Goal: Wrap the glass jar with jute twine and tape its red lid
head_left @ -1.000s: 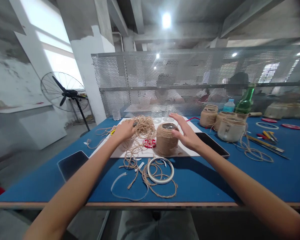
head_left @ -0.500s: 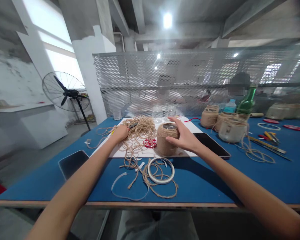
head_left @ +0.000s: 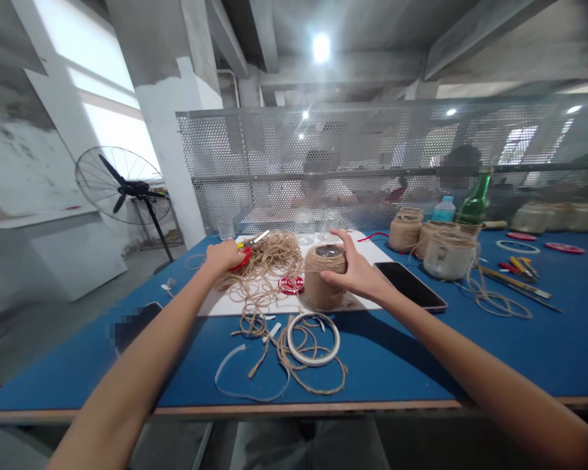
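Left hand: The left hand (head_left: 221, 257) is closing narrowly around a pair of red-handled scissors (head_left: 242, 257), with the blades pointing away from the person, and it is keeping them beside the twine rather than over the jar.

Right hand: The right hand (head_left: 355, 274) is spreading wide, its fingers (head_left: 337, 277) curving against the side of a twine-wrapped jar (head_left: 325, 281). It appears to be steadying the jar, not lifting it.

Jar: The twine-wrapped jar is standing upright on a white board (head_left: 228, 304), near the board's front edge, with its glass rim (head_left: 327, 251) showing at the top.

Twine: A tangled heap of loose twine (head_left: 262, 274) is lying on the board between the hands, sitting within easy reach of the scissors. A small red-and-white disc (head_left: 291, 284) is lying just beside the jar.

Table: A roll of white tape (head_left: 313, 339) and scraps of twine (head_left: 308, 369) are lying on the blue table (head_left: 102, 385), close to the person, in front of the board. A phone (head_left: 409, 286) is resting to the right of the board.

Far side: Other wrapped jars (head_left: 406, 232) are standing in a row near a green bottle (head_left: 474, 199). Two co-workers (head_left: 316, 183) are sitting behind a perforated metal screen (head_left: 294, 150).
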{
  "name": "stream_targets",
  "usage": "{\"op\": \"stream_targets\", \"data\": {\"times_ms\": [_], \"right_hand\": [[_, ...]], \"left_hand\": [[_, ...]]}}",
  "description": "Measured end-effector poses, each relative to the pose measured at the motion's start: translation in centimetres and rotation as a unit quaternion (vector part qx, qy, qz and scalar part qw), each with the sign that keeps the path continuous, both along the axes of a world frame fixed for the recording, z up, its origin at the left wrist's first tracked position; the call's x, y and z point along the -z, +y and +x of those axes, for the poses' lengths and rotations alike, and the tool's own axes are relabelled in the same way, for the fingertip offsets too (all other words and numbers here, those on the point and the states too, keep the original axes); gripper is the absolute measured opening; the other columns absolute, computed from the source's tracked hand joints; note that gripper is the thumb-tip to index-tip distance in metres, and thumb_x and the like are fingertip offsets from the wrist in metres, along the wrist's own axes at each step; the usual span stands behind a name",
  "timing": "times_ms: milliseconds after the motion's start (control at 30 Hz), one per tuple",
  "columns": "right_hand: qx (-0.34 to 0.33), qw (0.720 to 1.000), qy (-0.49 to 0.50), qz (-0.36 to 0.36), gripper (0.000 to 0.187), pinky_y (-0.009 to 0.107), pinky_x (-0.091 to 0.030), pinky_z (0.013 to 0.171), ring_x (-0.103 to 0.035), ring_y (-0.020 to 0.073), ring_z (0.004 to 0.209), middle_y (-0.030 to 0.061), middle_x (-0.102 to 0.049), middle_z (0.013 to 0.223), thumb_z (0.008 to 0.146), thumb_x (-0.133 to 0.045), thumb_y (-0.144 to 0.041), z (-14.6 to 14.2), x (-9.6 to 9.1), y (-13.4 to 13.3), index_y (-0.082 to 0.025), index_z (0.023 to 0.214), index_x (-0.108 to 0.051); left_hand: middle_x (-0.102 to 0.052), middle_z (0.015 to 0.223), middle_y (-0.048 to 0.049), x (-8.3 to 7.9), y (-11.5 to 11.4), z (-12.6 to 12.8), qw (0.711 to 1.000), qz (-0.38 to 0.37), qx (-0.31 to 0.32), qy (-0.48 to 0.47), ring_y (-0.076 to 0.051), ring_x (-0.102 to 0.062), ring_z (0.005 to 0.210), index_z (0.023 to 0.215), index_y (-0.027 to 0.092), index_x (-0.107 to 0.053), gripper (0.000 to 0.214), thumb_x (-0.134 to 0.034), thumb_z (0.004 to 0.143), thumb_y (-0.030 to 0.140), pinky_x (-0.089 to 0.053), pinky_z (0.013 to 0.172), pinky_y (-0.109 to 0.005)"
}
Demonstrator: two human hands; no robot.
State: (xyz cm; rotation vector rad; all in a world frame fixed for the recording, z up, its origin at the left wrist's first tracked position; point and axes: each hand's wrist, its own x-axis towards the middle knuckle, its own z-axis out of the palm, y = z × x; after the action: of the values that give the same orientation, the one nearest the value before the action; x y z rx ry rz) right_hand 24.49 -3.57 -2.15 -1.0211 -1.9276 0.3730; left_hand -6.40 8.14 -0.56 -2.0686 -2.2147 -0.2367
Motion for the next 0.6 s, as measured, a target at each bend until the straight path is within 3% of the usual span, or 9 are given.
{"op": "stream_targets", "data": {"times_ms": [67,167,267,333,367,400,467,533,600], "right_hand": [[0.011,1.0,0.008,0.005,0.079,0.045,-0.043,0.086,-0.058,0.0261,0.095,0.0111,-0.057,0.109,0.064,-0.064,-0.03,-0.2,0.2,0.2,-0.024,0.131,-0.023],[0.027,0.999,0.014,0.016,0.077,0.044,-0.043,0.085,-0.058,0.0256,0.094,0.0103,-0.057,0.106,0.062,-0.065,-0.029,-0.5,0.4,0.3,-0.023,0.128,-0.025],[0.04,0.999,0.022,0.027,0.074,0.044,-0.044,0.085,-0.057,0.0257,0.094,0.0098,-0.057,0.106,0.062,-0.064,-0.03,-0.8,0.6,0.4,-0.024,0.126,-0.028],[0.056,0.998,0.027,0.032,0.073,0.046,-0.043,0.086,-0.056,0.0272,0.097,0.0105,-0.056,0.109,0.062,-0.065,-0.032,-1.0,0.9,0.5,-0.025,0.125,-0.029],[0.065,0.997,0.03,0.035,0.072,0.046,-0.042,0.087,-0.056,0.028,0.099,0.0111,-0.055,0.111,0.062,-0.065,-0.034,-1.1,1.0,0.5,-0.025,0.125,-0.029],[0.073,0.996,0.034,0.038,0.072,0.047,-0.042,0.087,-0.055,0.0286,0.101,0.0117,-0.054,0.113,0.062,-0.065,-0.036,-1.1,1.1,0.6,-0.025,0.124,-0.029],[0.086,0.994,0.04,0.045,0.071,0.048,-0.041,0.089,-0.054,0.0292,0.103,0.0127,-0.052,0.117,0.063,-0.065,-0.038,-1.2,1.3,0.7,-0.024,0.124,-0.029],[0.096,0.993,0.041,0.053,0.071,0.048,-0.04,0.09,-0.052,0.0296,0.106,0.0134,-0.049,0.12,0.063,-0.065,-0.039,-1.3,1.4,0.8,-0.024,0.123,-0.029],[0.108,0.992,0.033,0.063,0.071,0.048,-0.04,0.091,-0.05,0.0299,0.108,0.0141,-0.046,0.123,0.063,-0.065,-0.039,-1.4,1.5,0.8,-0.023,0.123,-0.03]], "left_hand": [[-0.061,0.101,-0.0237,-1.2,-0.5,-0.3,0.999,0.005,-0.007,-0.034,-0.036,-0.057,0.095,0.097,0.006,-0.058,0.06,-0.038,0.076,0.059,-0.044,0.074,-0.04],[-0.065,0.08,-0.0186,-3.0,-2.3,-0.8,0.994,-0.016,0.041,-0.096,-0.028,-0.061,0.078,0.078,0.008,-0.06,0.056,-0.034,0.078,0.057,-0.045,0.062,-0.032],[-0.061,0.064,-0.0101,-3.9,-6.5,-0.6,0.977,-0.05,0.118,-0.17,-0.017,-0.057,0.055,0.072,0.011,-0.056,0.058,-0.026,0.081,0.06,-0.042,0.047,-0.024],[-0.061,0.063,-0.0067,-3.8,-10.4,0.0,0.96,-0.078,0.171,-0.209,-0.013,-0.055,0.051,0.072,0.014,-0.055,0.056,-0.025,0.083,0.06,-0.041,0.045,-0.021],[-0.063,0.068,-0.0056,-3.7,-12.5,0.4,0.944,-0.106,0.203,-0.237,-0.012,-0.057,0.053,0.076,0.015,-0.056,0.052,-0.029,0.083,0.059,-0.043,0.046,-0.02],[-0.065,0.076,-0.0058,-3.5,-14.4,0.8,0.905,-0.152,0.247,-0.312,-0.013,-0.059,0.057,0.083,0.016,-0.056,0.043,-0.037,0.082,0.055,-0.046,0.048,-0.021],[-0.066,0.085,-0.006,-3.1,-17.8,1.4,0.839,-0.235,0.279,-0.404,-0.016,-0.063,0.069,0.09,0.018,-0.057,0.036,-0.041,0.083,0.05,-0.051,0.057,-0.023],[-0.067,0.09,-0.0067,-2.7,-20.1,1.7,0.802,-0.305,0.283,-0.427,-0.017,-0.064,0.075,0.094,0.019,-0.06,0.037,-0.039,0.085,0.048,-0.053,0.063,-0.025],[-0.068,0.082,-0.0058,-2.3,-21.4,1.8,0.795,-0.33,0.305,-0.408,-0.017,-0.064,0.072,0.091,0.019,-0.062,0.036,-0.039,0.086,0.046,-0.053,0.063,-0.025]]}}
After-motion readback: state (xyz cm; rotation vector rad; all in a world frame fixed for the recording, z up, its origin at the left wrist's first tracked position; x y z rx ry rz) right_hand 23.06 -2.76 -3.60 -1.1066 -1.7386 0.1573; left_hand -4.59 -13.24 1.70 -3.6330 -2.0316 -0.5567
